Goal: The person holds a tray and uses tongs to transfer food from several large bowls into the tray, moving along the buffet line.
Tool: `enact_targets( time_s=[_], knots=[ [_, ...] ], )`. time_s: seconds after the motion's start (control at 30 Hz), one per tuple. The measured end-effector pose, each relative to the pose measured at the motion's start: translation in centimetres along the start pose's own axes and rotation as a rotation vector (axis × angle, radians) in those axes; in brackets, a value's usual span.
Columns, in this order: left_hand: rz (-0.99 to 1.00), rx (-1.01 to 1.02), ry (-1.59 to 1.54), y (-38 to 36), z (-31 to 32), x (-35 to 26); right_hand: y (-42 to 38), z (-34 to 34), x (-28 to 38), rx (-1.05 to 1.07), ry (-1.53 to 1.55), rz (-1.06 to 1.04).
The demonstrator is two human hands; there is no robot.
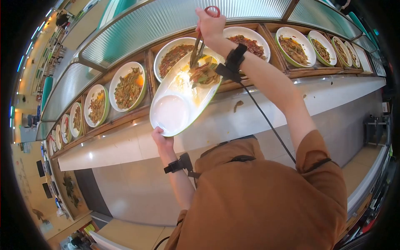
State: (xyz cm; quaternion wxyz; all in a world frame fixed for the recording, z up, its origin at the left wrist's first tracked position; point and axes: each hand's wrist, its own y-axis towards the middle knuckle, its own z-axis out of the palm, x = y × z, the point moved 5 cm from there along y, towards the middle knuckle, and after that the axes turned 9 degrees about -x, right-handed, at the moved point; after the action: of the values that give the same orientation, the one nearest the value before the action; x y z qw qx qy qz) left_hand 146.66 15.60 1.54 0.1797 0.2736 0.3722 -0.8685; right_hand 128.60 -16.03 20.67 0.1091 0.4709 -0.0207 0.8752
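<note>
Along the upper left of the frame, a curved row of serving plates (pixel 129 86) runs under a ribbed glass guard (pixel 166 21); about eleven show. At centre, the left hand (pixel 161 141) pinches the rim of a white divided tray (pixel 175 112) above the pale counter (pixel 125 146). Upper centre, the right hand (pixel 210 25) squeezes red-handled tongs (pixel 196 52) over food (pixel 204 74) on the tray.

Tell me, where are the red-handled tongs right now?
In the head view, the tongs are up top at centre, gripped by the right hand, tips resting on food in the white tray held by the left hand.
</note>
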Motion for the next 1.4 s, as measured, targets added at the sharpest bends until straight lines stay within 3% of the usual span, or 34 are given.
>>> enact_targets(
  time_s=[0.27, 0.67, 0.87, 1.07, 1.33, 1.4],
  knots=[
    [0.017, -0.020, 0.026, 0.6, -0.2, -0.2, -0.8, -1.3, -4.4, -0.043, -0.117, 0.039],
    [0.020, 0.000, 0.005, 0.9, -0.2, -0.1, -1.6, -1.7, -3.6, -0.010, -0.125, 0.094],
    [0.019, 0.004, -0.004, 0.8, -0.2, -0.1, -0.6, -1.5, -1.2, 0.098, -0.012, 0.026],
    [0.036, 0.009, 0.021, 0.8, -0.3, -0.1, 2.8, -4.5, 4.3, 0.030, -0.010, -0.079],
    [0.049, -0.012, 0.035, 0.1, 0.7, -0.1, 7.5, -12.8, 8.3, -0.251, -0.193, -0.298],
    [0.040, -0.025, 0.045, -0.2, 0.9, -0.1, 8.0, -15.0, 7.6, -0.174, -0.206, -0.328]
  ],
)
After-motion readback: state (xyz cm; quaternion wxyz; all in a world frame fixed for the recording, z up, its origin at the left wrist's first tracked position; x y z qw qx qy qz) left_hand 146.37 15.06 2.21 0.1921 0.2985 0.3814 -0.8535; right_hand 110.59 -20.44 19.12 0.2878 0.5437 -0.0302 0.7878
